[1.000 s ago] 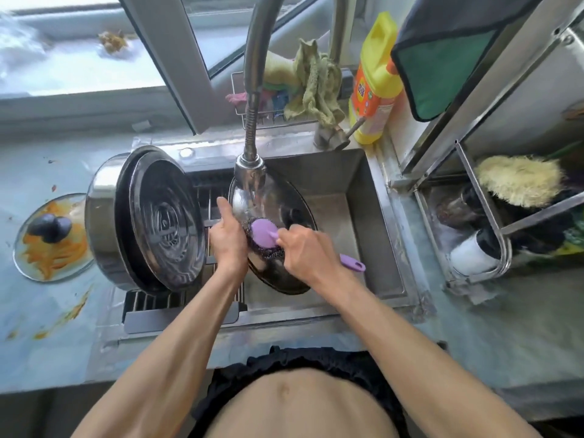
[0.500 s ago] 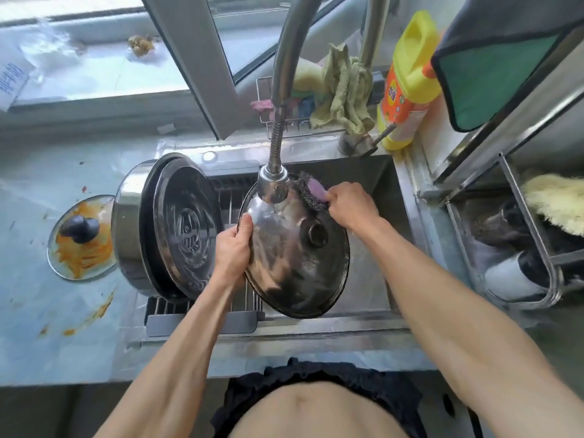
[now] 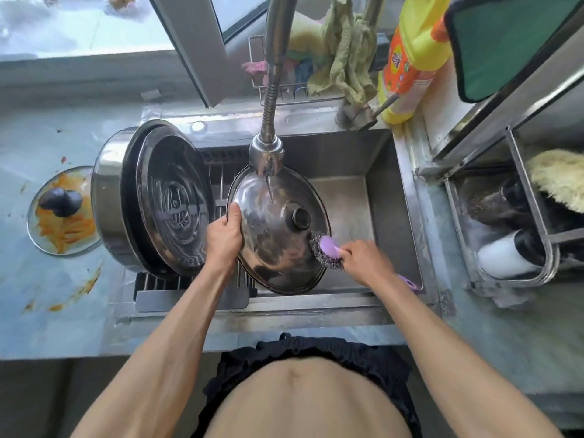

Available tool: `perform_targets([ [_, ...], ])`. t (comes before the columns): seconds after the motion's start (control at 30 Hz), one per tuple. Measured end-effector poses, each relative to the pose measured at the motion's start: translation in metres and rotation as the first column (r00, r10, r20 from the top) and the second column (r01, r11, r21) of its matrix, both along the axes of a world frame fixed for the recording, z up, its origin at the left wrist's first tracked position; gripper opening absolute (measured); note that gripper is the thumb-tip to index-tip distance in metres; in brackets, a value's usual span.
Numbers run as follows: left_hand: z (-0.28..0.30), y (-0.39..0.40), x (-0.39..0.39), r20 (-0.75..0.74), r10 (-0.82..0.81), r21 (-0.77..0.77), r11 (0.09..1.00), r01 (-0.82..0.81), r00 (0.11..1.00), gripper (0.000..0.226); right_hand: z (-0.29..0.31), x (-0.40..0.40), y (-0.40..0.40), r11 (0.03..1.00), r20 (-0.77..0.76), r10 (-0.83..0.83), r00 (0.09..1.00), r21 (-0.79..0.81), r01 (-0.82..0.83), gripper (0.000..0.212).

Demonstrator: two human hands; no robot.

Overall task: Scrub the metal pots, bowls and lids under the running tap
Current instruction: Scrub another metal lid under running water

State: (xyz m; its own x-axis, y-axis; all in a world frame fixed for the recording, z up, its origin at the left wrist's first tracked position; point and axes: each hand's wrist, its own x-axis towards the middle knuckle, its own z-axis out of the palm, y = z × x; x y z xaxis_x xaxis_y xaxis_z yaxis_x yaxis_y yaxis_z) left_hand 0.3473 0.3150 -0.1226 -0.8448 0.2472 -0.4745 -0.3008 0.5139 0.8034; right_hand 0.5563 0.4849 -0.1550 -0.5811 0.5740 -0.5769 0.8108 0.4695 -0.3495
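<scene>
A round metal lid (image 3: 271, 245) with a dark knob stands tilted in the sink (image 3: 379, 197), under the tap head (image 3: 266, 153), which runs a thin stream onto it. My left hand (image 3: 223, 236) grips the lid's left rim. My right hand (image 3: 366, 262) holds a purple-handled steel-wool scrubber (image 3: 327, 250) against the lid's lower right edge. A large metal pot (image 3: 148, 200) lies on its side on the drain rack at the left, with a ribbed lid inside its mouth.
A glass lid (image 3: 63, 213) smeared with orange food lies on the counter at far left. A yellow detergent bottle (image 3: 410, 55) and a cloth (image 3: 344, 58) stand behind the sink. A metal rack (image 3: 512, 222) with a white cup is on the right.
My right hand has swept the scrubber from the lid's top edge near the tap down to its lower right edge. The left hand keeps its grip on the rim.
</scene>
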Motion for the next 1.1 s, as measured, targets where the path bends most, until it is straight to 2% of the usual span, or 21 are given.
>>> perform_targets([
  [0.07, -0.003, -0.005, 0.003, -0.003, 0.012, -0.003, 1.0, -0.012, 1.0, 0.06, 0.003, 0.003, -0.005, 0.999, -0.015, 0.004, 1.0, 0.039, -0.004, 0.026],
  [0.2, -0.005, -0.018, 0.012, 0.008, 0.087, -0.045, 0.995, -0.087, 0.996, 0.059, 0.017, -0.011, -0.01, 0.994, -0.145, 0.004, 0.989, 0.107, 0.011, 0.024],
  [0.37, -0.008, -0.024, 0.015, 0.003, 0.217, -0.072, 0.974, -0.217, 0.976, 0.064, 0.027, -0.028, -0.019, 0.971, -0.158, 0.163, 0.974, 0.201, -0.13, 0.029],
  [0.47, -0.006, -0.018, 0.019, 0.011, 0.202, -0.095, 0.975, -0.2, 0.979, 0.059, 0.027, -0.023, -0.022, 0.932, -0.201, 0.279, 0.939, 0.294, -0.214, 0.03],
  [0.57, -0.007, -0.009, 0.027, 0.007, 0.248, -0.14, 0.959, -0.245, 0.969, 0.059, 0.032, -0.037, -0.034, 0.898, -0.171, 0.381, 0.909, 0.302, -0.32, 0.028],
  [0.77, -0.01, 0.0, 0.031, -0.032, 0.372, -0.161, 0.914, -0.372, 0.928, 0.067, 0.039, -0.045, -0.042, 0.895, -0.228, 0.402, 0.887, 0.303, -0.328, 0.027],
  [0.9, -0.014, 0.003, 0.03, -0.013, 0.404, -0.201, 0.895, -0.398, 0.915, 0.07, 0.056, -0.065, -0.049, 0.831, -0.166, 0.509, 0.845, 0.35, -0.432, 0.027],
  [1.0, -0.017, 0.002, 0.027, -0.012, 0.414, -0.202, 0.89, -0.408, 0.91, 0.079, 0.063, -0.108, -0.04, 0.849, -0.135, 0.471, 0.872, 0.337, -0.406, 0.026],
  [1.1, -0.016, 0.002, 0.026, -0.022, 0.418, -0.202, 0.888, -0.414, 0.908, 0.078, 0.066, -0.146, -0.02, 0.865, -0.117, 0.431, 0.895, 0.337, -0.372, 0.026],
])
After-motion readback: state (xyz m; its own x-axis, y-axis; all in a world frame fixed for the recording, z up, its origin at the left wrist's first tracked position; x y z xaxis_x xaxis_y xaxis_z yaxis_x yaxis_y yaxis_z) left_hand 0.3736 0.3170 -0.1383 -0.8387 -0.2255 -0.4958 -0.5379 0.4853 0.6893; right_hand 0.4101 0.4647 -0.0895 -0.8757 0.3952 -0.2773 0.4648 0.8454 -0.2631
